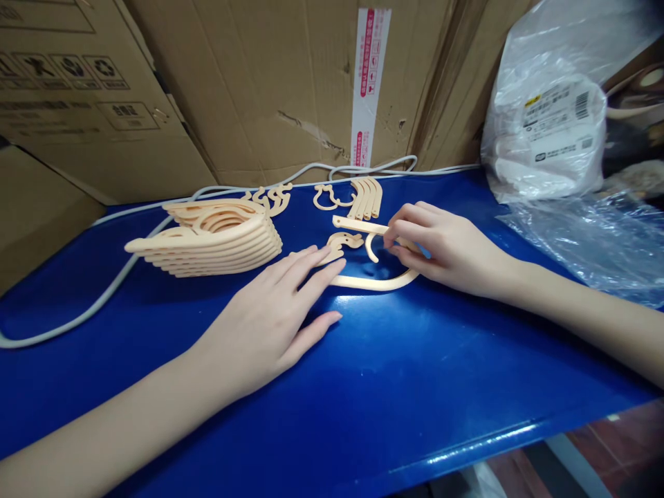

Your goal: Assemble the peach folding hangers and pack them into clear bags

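My left hand (pixel 270 311) rests palm down with its fingers spread, the fingertips over the end of a curved beige bar (pixel 373 283) and next to a wavy beige piece (pixel 343 240). In my right hand (pixel 440 242), the fingers and thumb are closed on a flat beige strip (pixel 359 225) with a hole at its far end. Its other end is hidden by the fingers. A small curved hook (pixel 371 249) shows just below the strip; whether it is joined to the strip I cannot tell.
A stack of beige hanger-like frames (pixel 218 249) stands at left. Behind lie S-shaped pieces (pixel 277 198), a looped piece (pixel 326 197) and several curved arms (pixel 367 197). A white cable (pixel 117 280) crosses the blue table (pixel 440 394). Cardboard boxes (pixel 290 83) and a plastic-wrapped roll (pixel 550 138) border it.
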The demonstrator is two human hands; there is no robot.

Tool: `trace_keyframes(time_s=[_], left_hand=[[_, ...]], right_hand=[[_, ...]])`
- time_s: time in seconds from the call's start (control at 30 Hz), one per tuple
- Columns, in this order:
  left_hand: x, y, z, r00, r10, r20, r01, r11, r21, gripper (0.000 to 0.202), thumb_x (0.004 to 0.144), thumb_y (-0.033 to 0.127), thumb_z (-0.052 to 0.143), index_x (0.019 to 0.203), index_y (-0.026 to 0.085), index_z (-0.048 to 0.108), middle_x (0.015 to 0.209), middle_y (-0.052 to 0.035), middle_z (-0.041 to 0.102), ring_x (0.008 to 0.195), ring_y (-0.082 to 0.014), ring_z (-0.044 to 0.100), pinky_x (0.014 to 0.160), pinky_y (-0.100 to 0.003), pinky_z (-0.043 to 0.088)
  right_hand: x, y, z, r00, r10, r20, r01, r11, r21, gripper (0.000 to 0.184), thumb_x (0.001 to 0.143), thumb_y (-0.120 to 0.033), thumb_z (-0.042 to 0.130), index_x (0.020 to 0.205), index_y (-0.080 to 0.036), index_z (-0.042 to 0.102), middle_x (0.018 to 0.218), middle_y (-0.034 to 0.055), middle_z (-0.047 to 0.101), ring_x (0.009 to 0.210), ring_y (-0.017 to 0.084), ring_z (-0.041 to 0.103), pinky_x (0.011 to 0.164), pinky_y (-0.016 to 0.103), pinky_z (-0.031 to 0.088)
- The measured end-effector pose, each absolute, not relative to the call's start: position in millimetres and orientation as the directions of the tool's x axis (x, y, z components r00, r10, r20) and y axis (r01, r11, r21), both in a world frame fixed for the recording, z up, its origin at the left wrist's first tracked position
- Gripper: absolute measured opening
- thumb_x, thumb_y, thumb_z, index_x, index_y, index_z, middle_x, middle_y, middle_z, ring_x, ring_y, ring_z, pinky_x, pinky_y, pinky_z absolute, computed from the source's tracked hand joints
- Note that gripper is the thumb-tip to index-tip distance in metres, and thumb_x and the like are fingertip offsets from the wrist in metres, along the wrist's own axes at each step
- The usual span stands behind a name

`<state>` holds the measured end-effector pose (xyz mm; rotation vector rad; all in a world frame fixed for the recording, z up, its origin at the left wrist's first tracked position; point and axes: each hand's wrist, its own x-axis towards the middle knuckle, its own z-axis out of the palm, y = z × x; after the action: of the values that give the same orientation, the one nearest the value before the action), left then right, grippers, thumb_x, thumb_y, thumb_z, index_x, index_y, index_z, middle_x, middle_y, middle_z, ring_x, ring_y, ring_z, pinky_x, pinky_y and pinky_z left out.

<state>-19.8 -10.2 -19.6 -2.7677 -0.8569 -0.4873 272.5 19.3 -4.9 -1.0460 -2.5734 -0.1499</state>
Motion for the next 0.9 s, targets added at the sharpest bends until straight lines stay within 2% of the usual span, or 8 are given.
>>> trace_keyframes(time_s=[0.1, 0.2, 0.27, 0.37, 0.47, 0.57, 0.73, 0.9], left_hand=[[-21.6, -9.6, -22.7, 0.735, 0.604, 0.309, 0.64, -0.768, -0.02, 0.062, 0.108, 0.049, 0.035, 0.155, 0.01, 0.043, 0.158, -0.0208, 0.049, 0.141, -0.035, 0.054, 0.11, -0.054, 0.052], [-20.8, -9.8, -23.8, 0.724, 0.621, 0.301, 0.657, -0.754, -0.024, 0.064, 0.109, 0.052, 0.032, 0.154, 0.009, 0.044, 0.155, -0.0195, 0.053, 0.138, -0.034, 0.057, 0.108, -0.052, 0.054], [-19.3, -10.8, -23.1, 0.729, 0.593, 0.342, 0.652, -0.753, -0.084, 0.063, 0.109, 0.05, 0.03, 0.148, 0.005, 0.051, 0.146, -0.0208, 0.062, 0.13, -0.0348, 0.063, 0.102, -0.051, 0.057], [-17.5, -14.6, -19.5, 0.735, 0.536, 0.416, 0.652, -0.727, -0.214, 0.058, 0.109, 0.044, 0.033, 0.137, 0.0, 0.059, 0.122, -0.0218, 0.074, 0.104, -0.0334, 0.074, 0.079, -0.043, 0.062], [-18.3, -20.7, -14.0, 0.747, 0.509, 0.429, 0.658, -0.66, -0.363, 0.053, 0.107, 0.038, 0.04, 0.134, -0.002, 0.061, 0.097, -0.0192, 0.076, 0.078, -0.0311, 0.074, 0.056, -0.039, 0.055], [-20.1, -26.7, -9.3, 0.752, 0.522, 0.402, 0.659, -0.603, -0.449, 0.047, 0.105, 0.032, 0.044, 0.126, -0.003, 0.066, 0.088, -0.0185, 0.075, 0.066, -0.0307, 0.071, 0.048, -0.04, 0.049], [-18.2, -27.4, -9.7, 0.78, 0.515, 0.356, 0.626, -0.642, -0.442, 0.043, 0.102, 0.021, 0.038, 0.121, -0.003, 0.068, 0.1, -0.0214, 0.076, 0.085, -0.0366, 0.072, 0.055, -0.043, 0.054], [-16.9, -21.1, -15.0, 0.762, 0.52, 0.386, 0.644, -0.675, -0.361, 0.038, 0.101, 0.025, 0.047, 0.119, 0.0, 0.07, 0.11, -0.0193, 0.077, 0.096, -0.0362, 0.073, 0.066, -0.045, 0.06]], right_hand=[[275.4, 21.9, -6.6, -0.662, 0.667, 0.342, 0.7, 0.713, -0.037, 0.021, 0.1, -0.018, 0.047, 0.107, -0.017, 0.067, 0.105, 0.0128, 0.066, 0.095, 0.025, 0.061, 0.08, 0.038, 0.049], [278.1, 25.3, -9.0, -0.658, 0.673, 0.338, 0.704, 0.709, -0.042, 0.023, 0.101, -0.019, 0.047, 0.11, -0.016, 0.068, 0.106, 0.014, 0.067, 0.097, 0.026, 0.062, 0.082, 0.041, 0.051], [279.9, 27.8, -10.2, -0.659, 0.676, 0.33, 0.704, 0.709, -0.045, 0.024, 0.102, -0.021, 0.047, 0.111, -0.016, 0.068, 0.107, 0.0143, 0.067, 0.097, 0.027, 0.062, 0.083, 0.042, 0.051], [282.7, 31.4, -11.7, -0.669, 0.674, 0.314, 0.69, 0.72, -0.076, 0.024, 0.102, -0.023, 0.048, 0.113, -0.016, 0.068, 0.107, 0.014, 0.066, 0.097, 0.026, 0.061, 0.084, 0.043, 0.052], [285.7, 34.4, -14.0, -0.684, 0.665, 0.301, 0.65, 0.742, -0.163, 0.023, 0.102, -0.026, 0.053, 0.116, -0.016, 0.068, 0.108, 0.0122, 0.065, 0.099, 0.025, 0.061, 0.086, 0.041, 0.052], [287.6, 36.1, -16.2, -0.701, 0.655, 0.281, 0.606, 0.755, -0.248, 0.026, 0.102, -0.029, 0.056, 0.122, -0.018, 0.068, 0.113, 0.0111, 0.064, 0.105, 0.023, 0.06, 0.091, 0.039, 0.052], [286.4, 36.0, -16.8, -0.711, 0.646, 0.278, 0.596, 0.763, -0.25, 0.028, 0.103, -0.03, 0.054, 0.124, -0.019, 0.068, 0.116, 0.0113, 0.064, 0.107, 0.023, 0.06, 0.093, 0.04, 0.051], [283.2, 34.3, -15.5, -0.718, 0.63, 0.295, 0.591, 0.776, -0.22, 0.025, 0.103, -0.024, 0.051, 0.12, -0.019, 0.069, 0.114, 0.0116, 0.065, 0.104, 0.023, 0.062, 0.091, 0.041, 0.052]])
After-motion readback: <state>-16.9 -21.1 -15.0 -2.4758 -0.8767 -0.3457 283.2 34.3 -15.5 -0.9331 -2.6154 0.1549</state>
